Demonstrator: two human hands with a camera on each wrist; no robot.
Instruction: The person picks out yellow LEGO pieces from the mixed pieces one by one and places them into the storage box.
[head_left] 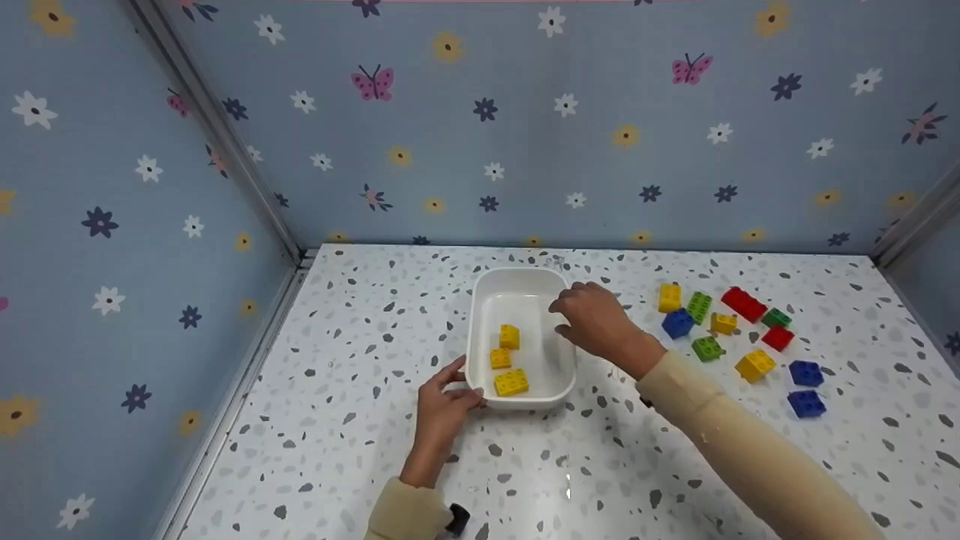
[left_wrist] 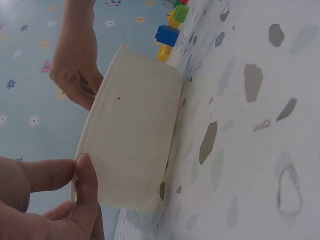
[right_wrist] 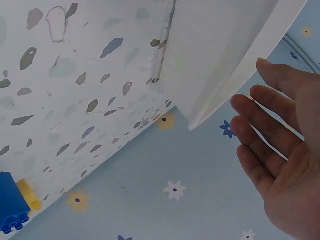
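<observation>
A white plastic tub (head_left: 523,281) stands upright on the speckled table, with three yellow toy bricks inside: one brick (head_left: 509,337) farthest back, a small brick (head_left: 500,358) just below it and a larger brick (head_left: 511,382) near the front. At its front left corner my left hand (head_left: 442,409) pinches the rim between thumb and fingers, plainly seen in the left wrist view. Above the tub's right rim hovers my right hand (head_left: 598,321). In the right wrist view its fingers (right_wrist: 260,130) are loosely bent, and nothing is between them and the thumb.
Right of the tub lie several loose bricks, among them a yellow brick (head_left: 670,298), a blue brick (head_left: 678,323), a long red brick (head_left: 744,304), a light green brick (head_left: 706,348) and another blue brick (head_left: 807,403). Flowered blue walls (head_left: 525,150) border the table's back and left.
</observation>
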